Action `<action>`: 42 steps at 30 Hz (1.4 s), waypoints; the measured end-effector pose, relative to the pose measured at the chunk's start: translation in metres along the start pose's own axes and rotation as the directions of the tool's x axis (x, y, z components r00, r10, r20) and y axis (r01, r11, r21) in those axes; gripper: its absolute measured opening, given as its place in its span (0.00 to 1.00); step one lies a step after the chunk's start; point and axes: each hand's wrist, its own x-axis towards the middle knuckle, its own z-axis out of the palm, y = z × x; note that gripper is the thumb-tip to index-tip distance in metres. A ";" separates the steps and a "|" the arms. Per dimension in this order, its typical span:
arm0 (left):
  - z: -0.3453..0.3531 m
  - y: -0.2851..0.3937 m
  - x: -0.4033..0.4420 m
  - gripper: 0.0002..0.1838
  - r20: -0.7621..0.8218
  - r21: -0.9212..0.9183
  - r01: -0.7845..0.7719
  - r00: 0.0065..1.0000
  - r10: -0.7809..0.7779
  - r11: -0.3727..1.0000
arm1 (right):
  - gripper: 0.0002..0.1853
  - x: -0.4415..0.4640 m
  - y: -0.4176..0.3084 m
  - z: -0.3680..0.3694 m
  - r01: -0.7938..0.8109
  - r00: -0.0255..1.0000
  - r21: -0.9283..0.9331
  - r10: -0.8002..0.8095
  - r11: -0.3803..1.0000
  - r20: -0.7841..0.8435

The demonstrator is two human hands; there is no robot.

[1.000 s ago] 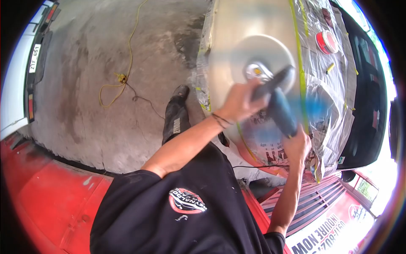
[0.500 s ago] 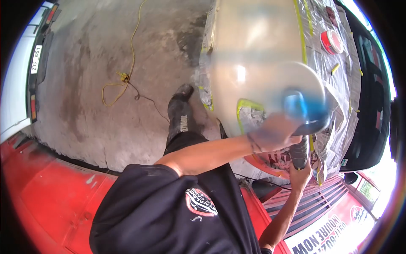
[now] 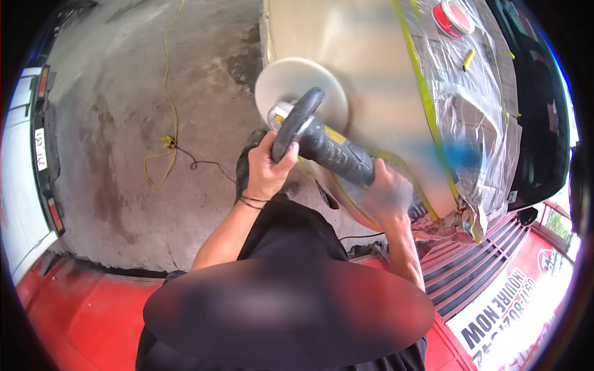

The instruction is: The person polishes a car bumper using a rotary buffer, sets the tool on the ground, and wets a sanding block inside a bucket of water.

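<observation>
A rotary polisher (image 3: 337, 151) with a broad pale round pad (image 3: 267, 86) lies across the near-left part of a beige car panel (image 3: 371, 68). My left hand (image 3: 267, 167) is closed around the polisher's black loop handle (image 3: 307, 102), with a dark band on the wrist. Slightly smeared by motion, my right hand (image 3: 391, 191) wraps the rear end of the tool's body. The pad covers the panel's left edge; whether it touches the surface, I cannot tell. Yellow-green tape (image 3: 416, 74) borders the panel on the right.
Plastic sheeting (image 3: 476, 105) covers the area right of the tape, with a red-and-white tub (image 3: 453, 18) and a small yellow piece (image 3: 468, 60) on it. A yellow cord (image 3: 170, 93) runs over the concrete floor (image 3: 117, 142). A white vehicle (image 3: 28, 167) stands at left.
Both hands have carried the polisher leftward across the panel, from its right side to its left edge. The tool has turned, and my view has shifted slightly.
</observation>
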 end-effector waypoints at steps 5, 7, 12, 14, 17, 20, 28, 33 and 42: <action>0.004 0.000 -0.004 0.11 0.008 -0.016 -0.041 0.999 0.042 0.999 | 0.31 -0.012 -0.001 0.002 -0.016 1.000 0.062 0.017 0.998 -0.019; 0.013 0.027 -0.001 0.12 0.090 0.067 -0.062 0.994 0.056 0.996 | 0.32 -0.025 0.006 -0.003 -0.047 0.999 0.084 0.048 0.995 -0.008; 0.067 0.088 0.016 0.12 0.392 0.020 -0.261 0.890 0.232 0.965 | 0.32 -0.081 0.050 0.002 -0.257 0.935 0.241 0.304 0.936 -0.183; 0.095 0.107 0.020 0.14 0.464 0.027 -0.393 0.819 0.337 0.919 | 0.29 -0.099 0.061 -0.006 -0.315 0.910 0.304 0.377 0.899 -0.173; 0.124 0.135 0.021 0.15 0.528 0.046 -0.502 0.746 0.405 0.864 | 0.26 -0.118 0.074 -0.003 -0.387 0.870 0.412 0.475 0.825 -0.134; 0.137 0.149 0.035 0.22 0.613 0.061 -0.581 0.664 0.429 0.812 | 0.25 -0.114 0.073 0.001 -0.380 0.852 0.518 0.508 0.766 -0.125; 0.123 0.180 0.169 0.19 0.760 0.160 -0.649 0.562 0.327 0.744 | 0.25 -0.021 -0.001 -0.028 -0.444 0.812 0.653 0.583 0.613 0.004; 0.111 0.197 0.277 0.17 0.778 0.133 -0.566 0.568 0.268 0.814 | 0.28 0.070 -0.043 -0.058 -0.436 0.837 0.692 0.541 0.575 0.077; 0.124 0.214 0.399 0.15 0.838 0.181 -0.499 0.530 0.134 0.847 | 0.25 0.162 -0.075 -0.075 -0.334 0.804 0.817 0.594 0.470 -0.013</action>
